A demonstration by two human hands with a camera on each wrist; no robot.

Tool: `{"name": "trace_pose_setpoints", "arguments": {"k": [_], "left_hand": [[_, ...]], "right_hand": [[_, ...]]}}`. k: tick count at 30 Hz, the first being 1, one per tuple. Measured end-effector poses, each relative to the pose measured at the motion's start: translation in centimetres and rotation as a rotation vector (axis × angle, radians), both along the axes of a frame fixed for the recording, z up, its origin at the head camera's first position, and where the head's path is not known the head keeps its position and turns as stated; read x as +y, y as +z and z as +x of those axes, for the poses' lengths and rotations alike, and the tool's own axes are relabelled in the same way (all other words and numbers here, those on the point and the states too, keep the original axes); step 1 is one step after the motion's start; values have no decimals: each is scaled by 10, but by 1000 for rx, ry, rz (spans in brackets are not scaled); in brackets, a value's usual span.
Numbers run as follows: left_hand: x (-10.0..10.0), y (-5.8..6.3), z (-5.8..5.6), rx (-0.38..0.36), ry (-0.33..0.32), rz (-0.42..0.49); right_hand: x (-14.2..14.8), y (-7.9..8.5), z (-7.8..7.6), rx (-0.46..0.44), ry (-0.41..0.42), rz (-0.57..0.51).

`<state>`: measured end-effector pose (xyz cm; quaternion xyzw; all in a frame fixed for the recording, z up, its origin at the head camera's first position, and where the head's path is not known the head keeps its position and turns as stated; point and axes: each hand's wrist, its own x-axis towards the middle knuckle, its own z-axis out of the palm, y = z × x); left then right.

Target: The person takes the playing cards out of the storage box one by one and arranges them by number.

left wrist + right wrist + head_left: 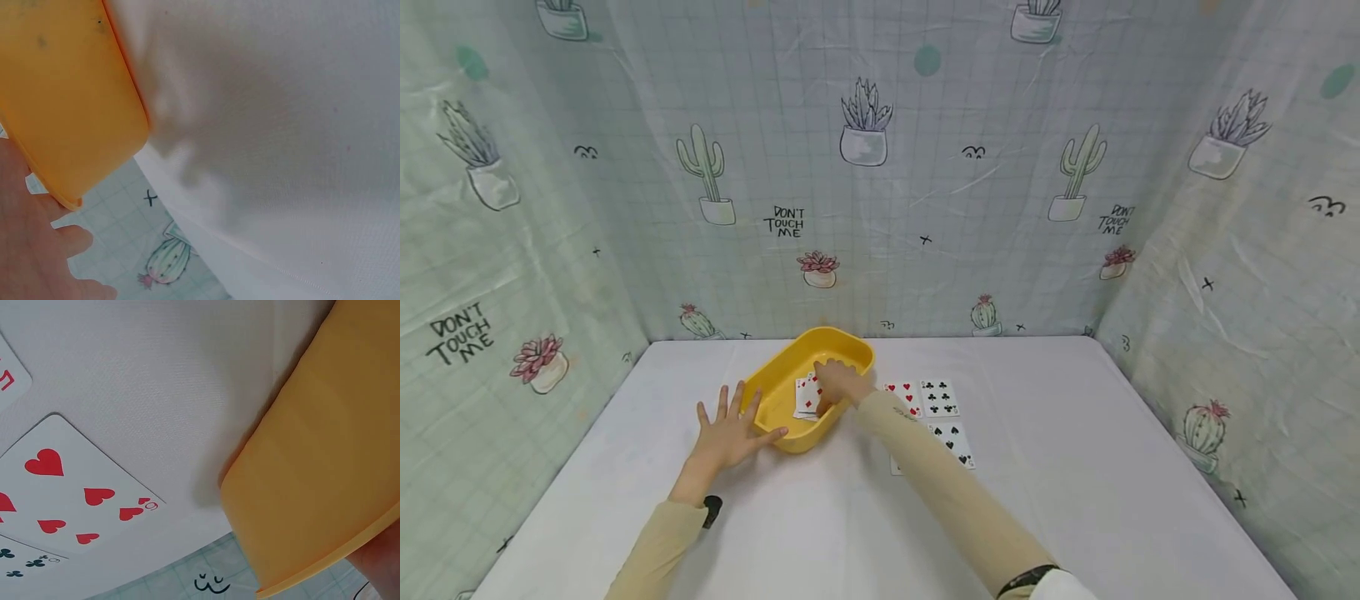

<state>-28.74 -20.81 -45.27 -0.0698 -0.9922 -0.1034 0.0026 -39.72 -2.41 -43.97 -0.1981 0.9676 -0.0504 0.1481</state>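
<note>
Left hand (727, 439): fingers spread wide, thumb held apart; forefinger and thumb lie at the left rim of the yellow tray (808, 346), the other fingertips just outside it. In the left wrist view the fingers likewise show with gaps between them, beside the tray's outer wall. Right hand (842, 384): reaches over the tray's right wall, fingers bent downward inside; cannot tell whether they pinch a card, as the back of the hand hides most of the fingers, and in the right wrist view the rim covers them. Tray cards (806, 395): on the tray floor, immediately left of the right fingers and well to the right of the left fingertips; overlapping, red diamonds on the upper faces. To the right of the right fingers, outside the tray, cards lie face up on the white table (1075, 467): six of hearts (902, 398) nearest, six of clubs (940, 399) beyond it, a spade card (953, 443) on the near side of the clubs. A red five (11, 374) shows only its corner. Beige sleeve (955, 492) of the right arm crosses above these cards, partly covering them.
</note>
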Motion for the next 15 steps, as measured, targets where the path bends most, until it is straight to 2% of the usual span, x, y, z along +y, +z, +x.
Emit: {"name": "trace_pose_setpoints", "arguments": {"k": [10,15], "left_hand": [[0,-2,-2,-5,-4,-5],[0,-2,-3,-16,-1,2]], "right_hand": [[7,5,0,75,8,-19],[13,11,0,98,37,-32]]}}
